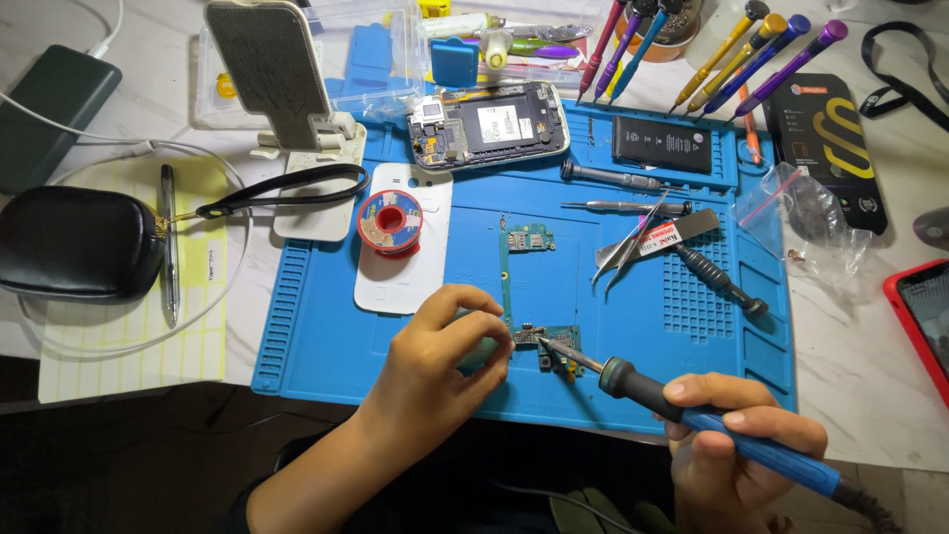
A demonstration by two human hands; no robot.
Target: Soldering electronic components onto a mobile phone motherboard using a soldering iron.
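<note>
Soldering work under way on a small green circuit board (542, 344), lying flat near the front edge of the blue work mat (326, 336). Right hand (732, 445) wrapped tight around the blue handle of a soldering iron (692, 410), fingers closed on the grip, tip laid against the top of the board beside its connector. Left hand (440, 361) curled down next to the board, fingertips pressed together at its left edge, pinning it or feeding something thin to the joint; cannot tell which, since the fingers hide the spot.

Judged from the layout, well past the teardown stage: phone (489, 124) already opened and stripped, sitting at the back of the mat with its insides showing; white back cover (405, 282) off and lying face down to the left; battery (660, 141) out and parked in the upper right tray; a second small board piece (531, 237) set apart in the middle of the mat. Spool of solder (389, 222) resting on the back cover, within reach. Tweezers (625, 242) and a couple of screwdrivers (717, 280) lying idle to the right, more screwdrivers (751, 49) standing in a rack behind.

Still left, by the look of it: finishing the joint, then refitting the board, battery and cover, none of which is back in place.
</note>
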